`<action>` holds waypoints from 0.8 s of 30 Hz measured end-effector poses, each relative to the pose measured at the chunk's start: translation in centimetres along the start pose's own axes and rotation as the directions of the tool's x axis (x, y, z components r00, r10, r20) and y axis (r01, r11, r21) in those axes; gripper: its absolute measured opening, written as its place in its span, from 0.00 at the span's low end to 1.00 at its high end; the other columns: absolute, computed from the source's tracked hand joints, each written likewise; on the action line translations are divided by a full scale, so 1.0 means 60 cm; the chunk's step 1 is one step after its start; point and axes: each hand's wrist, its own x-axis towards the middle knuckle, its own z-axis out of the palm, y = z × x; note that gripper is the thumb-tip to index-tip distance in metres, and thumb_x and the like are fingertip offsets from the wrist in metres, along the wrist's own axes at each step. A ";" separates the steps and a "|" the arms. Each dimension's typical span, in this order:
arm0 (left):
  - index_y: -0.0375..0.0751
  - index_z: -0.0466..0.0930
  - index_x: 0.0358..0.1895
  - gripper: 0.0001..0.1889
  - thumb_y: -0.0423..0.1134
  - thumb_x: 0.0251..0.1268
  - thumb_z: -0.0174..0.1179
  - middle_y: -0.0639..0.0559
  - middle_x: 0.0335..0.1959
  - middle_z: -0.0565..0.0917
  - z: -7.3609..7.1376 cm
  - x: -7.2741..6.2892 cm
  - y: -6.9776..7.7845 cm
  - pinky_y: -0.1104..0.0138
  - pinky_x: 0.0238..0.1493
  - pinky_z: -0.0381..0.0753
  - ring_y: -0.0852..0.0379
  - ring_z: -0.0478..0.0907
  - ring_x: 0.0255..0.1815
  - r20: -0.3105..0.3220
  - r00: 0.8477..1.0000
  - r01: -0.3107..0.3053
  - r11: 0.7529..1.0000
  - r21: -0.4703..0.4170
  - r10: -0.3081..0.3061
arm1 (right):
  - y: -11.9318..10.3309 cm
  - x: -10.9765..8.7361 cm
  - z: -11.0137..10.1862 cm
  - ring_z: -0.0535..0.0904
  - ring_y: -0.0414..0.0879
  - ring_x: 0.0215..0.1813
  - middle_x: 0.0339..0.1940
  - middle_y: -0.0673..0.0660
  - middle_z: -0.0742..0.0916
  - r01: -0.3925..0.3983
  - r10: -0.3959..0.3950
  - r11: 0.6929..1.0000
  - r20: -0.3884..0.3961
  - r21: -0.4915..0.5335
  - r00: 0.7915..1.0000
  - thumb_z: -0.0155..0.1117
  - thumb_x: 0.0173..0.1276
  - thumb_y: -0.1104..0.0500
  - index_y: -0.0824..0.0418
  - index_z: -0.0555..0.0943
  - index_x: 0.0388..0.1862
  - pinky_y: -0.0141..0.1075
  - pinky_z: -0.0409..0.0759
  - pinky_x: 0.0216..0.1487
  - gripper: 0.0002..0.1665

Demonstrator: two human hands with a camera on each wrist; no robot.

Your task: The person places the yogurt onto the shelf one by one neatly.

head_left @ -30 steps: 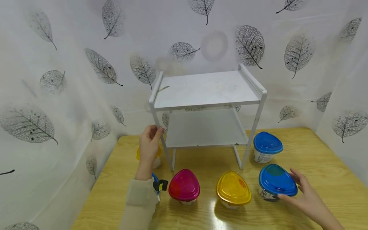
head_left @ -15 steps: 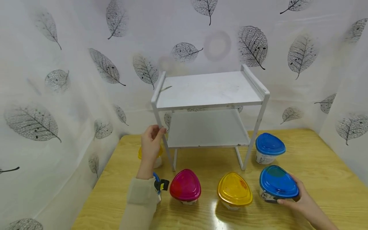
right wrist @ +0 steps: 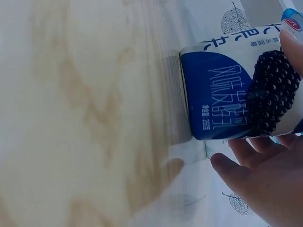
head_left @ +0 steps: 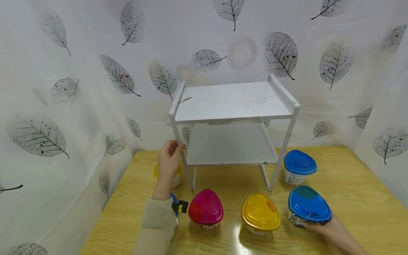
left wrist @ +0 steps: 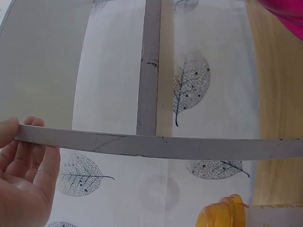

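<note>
My left hand [head_left: 167,161] pinches the front left post [head_left: 188,171] of a small white two-tier shelf [head_left: 234,102]. The left wrist view has its thumb and fingers on either side of that grey-looking bar [left wrist: 113,144]. At the right, my right hand [head_left: 331,232] holds a yogurt cup with a blue three-cornered lid [head_left: 309,203]. In the right wrist view, blackberries are printed on this cup [right wrist: 218,94]; the thumb lies on one side and the fingers [right wrist: 232,172] on the other. Its base is at the table surface.
Front cups have a magenta lid [head_left: 206,209] and a yellow lid [head_left: 260,212]. Another blue-lidded cup [head_left: 298,166] stands behind, right of the shelf. Left of the shelf, my left arm partly hides a yellow-lidded cup [head_left: 156,171] and a blue-lidded one. A leaf-patterned curtain [head_left: 79,35] surrounds the table.
My right hand has closed in around the blue-lidded yogurt cup from the right, its fingers now mostly hidden behind it. My left hand stays on the post. The head view has shifted slightly.
</note>
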 end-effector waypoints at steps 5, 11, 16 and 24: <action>0.24 0.73 0.39 0.09 0.30 0.61 0.53 0.35 0.33 0.79 0.000 -0.001 -0.001 0.72 0.39 0.74 0.53 0.77 0.34 -0.001 1.000 0.004 1.000 -0.009 -0.004 | -0.004 0.001 0.004 0.55 0.73 0.58 0.59 0.80 0.56 -0.013 0.013 1.000 0.001 -0.027 1.000 0.63 0.57 0.54 0.77 0.37 0.64 0.59 0.64 0.51 0.55; 0.23 0.73 0.39 0.09 0.29 0.60 0.53 0.34 0.33 0.79 0.000 -0.001 -0.003 0.73 0.38 0.74 0.43 0.76 0.35 -0.002 1.000 -0.001 1.000 -0.025 0.001 | -0.006 -0.001 0.006 0.57 0.73 0.58 0.59 0.80 0.58 0.014 -0.015 0.999 -0.012 -0.041 1.000 0.63 0.58 0.54 0.77 0.39 0.64 0.58 0.65 0.50 0.54; 0.23 0.73 0.39 0.10 0.30 0.61 0.53 0.34 0.33 0.79 0.000 -0.001 -0.005 0.73 0.39 0.74 0.41 0.76 0.37 0.006 1.000 0.001 1.000 -0.024 -0.001 | -0.008 -0.004 0.007 0.58 0.73 0.57 0.58 0.80 0.59 0.039 -0.040 0.998 -0.023 -0.050 0.999 0.63 0.58 0.55 0.78 0.40 0.63 0.58 0.66 0.49 0.53; 0.24 0.73 0.39 0.09 0.30 0.61 0.53 0.36 0.33 0.79 -0.001 -0.001 -0.005 0.72 0.39 0.74 0.49 0.77 0.35 0.006 1.000 -0.011 1.000 -0.006 0.011 | -0.025 -0.003 0.002 0.56 0.74 0.57 0.59 0.79 0.57 0.037 -0.038 0.999 -0.064 -0.026 0.997 0.64 0.57 0.54 0.76 0.37 0.65 0.60 0.65 0.49 0.56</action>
